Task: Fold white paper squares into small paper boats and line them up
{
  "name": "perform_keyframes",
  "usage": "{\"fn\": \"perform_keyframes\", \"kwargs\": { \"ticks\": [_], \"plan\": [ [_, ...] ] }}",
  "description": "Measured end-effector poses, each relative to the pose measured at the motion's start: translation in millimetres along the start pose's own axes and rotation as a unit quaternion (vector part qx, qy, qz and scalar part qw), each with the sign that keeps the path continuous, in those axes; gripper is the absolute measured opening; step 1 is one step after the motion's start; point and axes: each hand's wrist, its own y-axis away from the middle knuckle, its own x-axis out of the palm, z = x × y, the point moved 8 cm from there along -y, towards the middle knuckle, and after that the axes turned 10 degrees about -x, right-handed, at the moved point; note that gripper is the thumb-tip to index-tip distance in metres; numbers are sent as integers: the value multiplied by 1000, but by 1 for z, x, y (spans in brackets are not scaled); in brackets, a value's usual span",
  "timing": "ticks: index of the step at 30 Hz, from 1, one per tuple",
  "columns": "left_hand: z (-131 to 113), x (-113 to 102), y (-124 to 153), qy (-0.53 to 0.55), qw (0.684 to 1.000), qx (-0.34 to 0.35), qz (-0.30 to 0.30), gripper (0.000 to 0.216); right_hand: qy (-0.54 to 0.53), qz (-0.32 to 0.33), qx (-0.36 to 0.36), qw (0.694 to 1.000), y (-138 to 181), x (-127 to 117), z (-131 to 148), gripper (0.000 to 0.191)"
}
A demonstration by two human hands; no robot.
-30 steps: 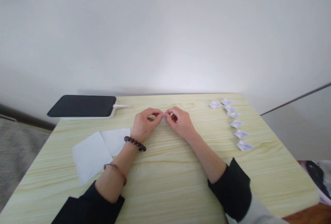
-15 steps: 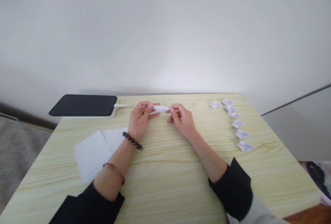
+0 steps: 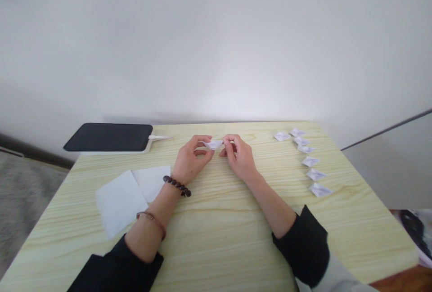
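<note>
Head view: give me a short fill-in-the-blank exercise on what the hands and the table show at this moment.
1. The left hand and right hand together pinch one small white folded piece made of ____.
2. The beaded bracelet sits on the ____ wrist.
3. The row of finished pieces lies to the ____ of both hands.
4. ____ flat white sheets lie beside the left forearm.

Missing words: paper; left; right; Two

My desk (image 3: 222,242) is light wood grain, pushed right up against a plain white wall (image 3: 216,35). Greyish floor (image 3: 20,197) off to the left, lighting's soft and even.
</note>
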Motion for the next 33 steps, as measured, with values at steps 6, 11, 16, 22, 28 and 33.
{"fn": "perform_keyframes", "kwargs": {
  "ticks": [6,11,16,22,28,33],
  "plan": [
    [4,-6,0,-25,999,-8,-26,22,-18,14,-7,1000,0,4,-1,18],
    [-2,-10,2,-50,997,-2,-51,21,-74,28,-11,997,1,8,-1,22],
    [-3,-13,2,-71,995,21,-71,21,-25,76,-94,992,-1,12,15,27],
    [-2,-16,2,-72,994,8,-78,19,-21,52,-104,993,-2,10,11,10],
    [-4,-16,1,-46,997,-1,-70,29,-19,49,-77,996,-2,10,2,10],
    [-5,-15,2,-44,997,9,-69,24,-25,41,-81,996,-3,7,5,12]
  ]
}}
